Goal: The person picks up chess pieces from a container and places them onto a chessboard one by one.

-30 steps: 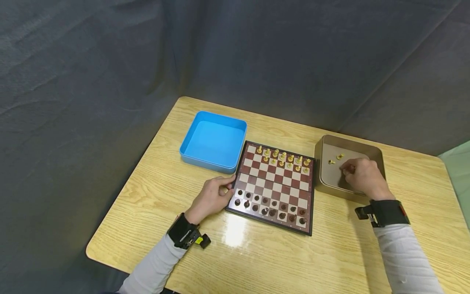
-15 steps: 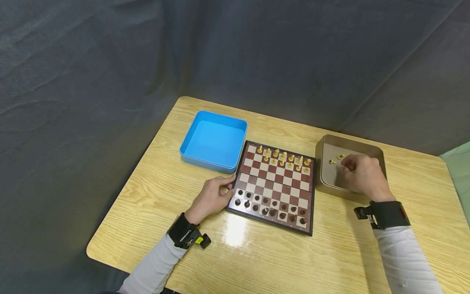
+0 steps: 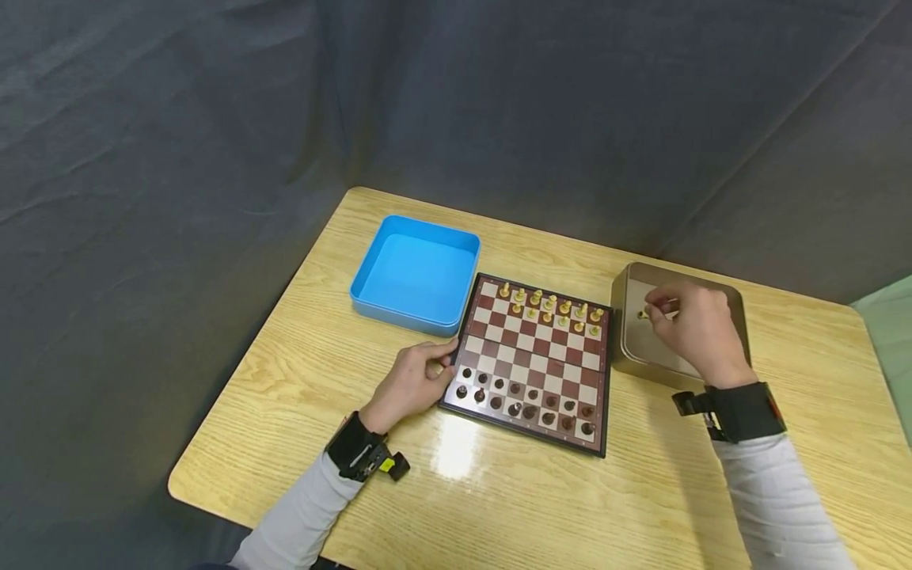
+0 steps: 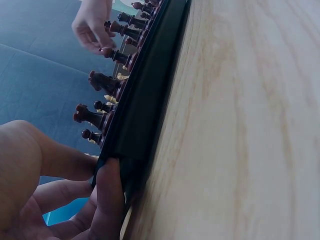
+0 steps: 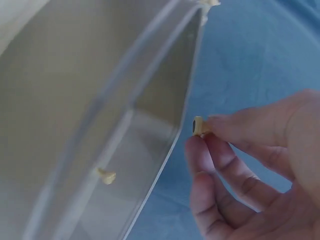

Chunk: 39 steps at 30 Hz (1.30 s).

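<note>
My left hand pinches the left edge of a magnetic chessboard between thumb and fingers; the left wrist view shows its fingertips on the dark board's corner. Over the brown tin, my right hand pinches a small cream chess piece by its narrow end, the round base facing outward. Another cream chess piece lies inside the tin. Dark chess pieces stand in two rows on the near side of the board, and cream pieces in two rows on the far side.
A blue square tray sits at the board's far left corner. The brown tin stands close against the board's right side. Wooden table extends in front, and a dark curtain hangs behind it.
My right hand has risen from the tin's floor and shifted slightly left and away, a cream chess piece now in its fingertips. The left hand and the board have stayed put.
</note>
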### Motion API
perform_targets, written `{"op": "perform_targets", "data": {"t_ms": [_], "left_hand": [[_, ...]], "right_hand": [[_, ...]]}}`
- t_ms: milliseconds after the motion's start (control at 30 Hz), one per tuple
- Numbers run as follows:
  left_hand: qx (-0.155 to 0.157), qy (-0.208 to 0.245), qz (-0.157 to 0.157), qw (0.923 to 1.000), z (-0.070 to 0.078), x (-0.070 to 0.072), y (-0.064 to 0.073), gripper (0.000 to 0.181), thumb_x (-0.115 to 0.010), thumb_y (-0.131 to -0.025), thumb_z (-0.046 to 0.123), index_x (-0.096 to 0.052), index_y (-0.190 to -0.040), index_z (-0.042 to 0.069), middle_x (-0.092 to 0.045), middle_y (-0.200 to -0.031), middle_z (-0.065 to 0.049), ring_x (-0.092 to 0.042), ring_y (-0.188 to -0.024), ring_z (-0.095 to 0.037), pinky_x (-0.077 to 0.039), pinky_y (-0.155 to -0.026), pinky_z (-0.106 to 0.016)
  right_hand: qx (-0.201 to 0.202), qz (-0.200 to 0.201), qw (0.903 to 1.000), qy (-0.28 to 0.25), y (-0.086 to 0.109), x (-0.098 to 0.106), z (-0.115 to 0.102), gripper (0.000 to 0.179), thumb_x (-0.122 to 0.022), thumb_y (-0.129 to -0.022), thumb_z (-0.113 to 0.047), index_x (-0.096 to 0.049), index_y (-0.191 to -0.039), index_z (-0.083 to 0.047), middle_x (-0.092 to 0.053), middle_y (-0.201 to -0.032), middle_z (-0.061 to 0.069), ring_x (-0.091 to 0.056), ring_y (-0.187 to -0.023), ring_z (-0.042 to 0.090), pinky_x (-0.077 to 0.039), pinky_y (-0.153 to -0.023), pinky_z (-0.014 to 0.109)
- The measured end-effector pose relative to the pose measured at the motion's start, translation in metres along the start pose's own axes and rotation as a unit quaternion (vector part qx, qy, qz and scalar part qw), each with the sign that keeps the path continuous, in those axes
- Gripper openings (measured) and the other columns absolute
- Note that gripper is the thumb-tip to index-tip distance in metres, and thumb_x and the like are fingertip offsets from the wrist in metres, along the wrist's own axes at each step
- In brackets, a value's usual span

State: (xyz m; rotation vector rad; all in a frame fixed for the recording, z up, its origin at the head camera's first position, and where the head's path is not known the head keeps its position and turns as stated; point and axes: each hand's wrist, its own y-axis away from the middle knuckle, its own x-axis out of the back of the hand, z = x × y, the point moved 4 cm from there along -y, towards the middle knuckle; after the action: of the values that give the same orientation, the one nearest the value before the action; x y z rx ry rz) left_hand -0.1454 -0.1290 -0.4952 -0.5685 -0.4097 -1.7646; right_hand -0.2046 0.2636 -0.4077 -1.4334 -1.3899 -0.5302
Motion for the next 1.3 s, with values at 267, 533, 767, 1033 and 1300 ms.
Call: {"op": "perform_targets", "data": {"t_ms": [267, 533, 767, 1033, 1300], "left_hand": [[0.009, -0.001, -0.008, 0.9999, 0.0, 0.001, 0.0, 0.049, -0.072, -0.091, 0.009, -0.064, -0.139, 0.003, -0.071, -0.097, -0.003, -0.055, -0.058, -0.006, -0.05, -0.05, -0.024], [0.015, 0.002, -0.01, 0.9998, -0.001, 0.0, 0.0, 0.049, -0.071, -0.091, 0.009, -0.064, -0.139, 0.003, -0.069, -0.096, -0.001, -0.052, -0.055, -0.005, -0.047, -0.048, -0.023], [0.011, 0.001, -0.011, 0.9999, -0.001, -0.001, -0.001, 0.049, -0.071, -0.091, 0.009, -0.064, -0.139, 0.002, -0.068, -0.096, -0.001, -0.052, -0.055, -0.005, -0.047, -0.047, -0.023], [0.01, 0.006, -0.009, 0.9999, 0.0, -0.001, -0.001, 0.049, -0.071, -0.091, 0.01, -0.064, -0.139, 0.002, -0.068, -0.096, -0.001, -0.052, -0.056, -0.005, -0.047, -0.048, -0.024], [0.017, 0.004, -0.009, 0.9998, 0.0, -0.001, -0.001, 0.049, -0.071, -0.091, 0.01, -0.064, -0.139, 0.003, -0.068, -0.097, -0.001, -0.054, -0.057, -0.005, -0.048, -0.048, -0.024]], "right_hand": [[0.005, 0.012, 0.9997, -0.019, -0.01, -0.004, -0.019, 0.011, -0.072, -0.085, 0.001, -0.078, -0.094, 0.003, -0.075, -0.084, 0.02, -0.07, -0.069, 0.033, -0.046, -0.051, 0.029], [0.047, 0.018, 0.9984, -0.025, -0.022, -0.014, -0.039, 0.011, -0.069, -0.084, 0.003, -0.078, -0.09, -0.001, -0.076, -0.084, 0.013, -0.072, -0.075, 0.029, -0.054, -0.061, 0.042], [0.032, -0.001, 0.998, -0.055, -0.027, -0.024, -0.053, 0.015, -0.067, -0.088, 0.001, -0.077, -0.099, 0.005, -0.075, -0.09, 0.017, -0.071, -0.076, 0.029, -0.057, -0.066, 0.046], [0.057, -0.027, 0.9946, -0.082, -0.037, -0.039, -0.075, 0.014, -0.067, -0.09, 0.0, -0.077, -0.1, 0.003, -0.074, -0.093, 0.016, -0.072, -0.08, 0.029, -0.06, -0.067, 0.048], [0.077, -0.052, 0.9905, -0.102, -0.045, -0.06, -0.098, 0.014, -0.069, -0.09, 0.0, -0.078, -0.101, 0.001, -0.075, -0.096, 0.015, -0.072, -0.079, 0.026, -0.06, -0.064, 0.044]]}}
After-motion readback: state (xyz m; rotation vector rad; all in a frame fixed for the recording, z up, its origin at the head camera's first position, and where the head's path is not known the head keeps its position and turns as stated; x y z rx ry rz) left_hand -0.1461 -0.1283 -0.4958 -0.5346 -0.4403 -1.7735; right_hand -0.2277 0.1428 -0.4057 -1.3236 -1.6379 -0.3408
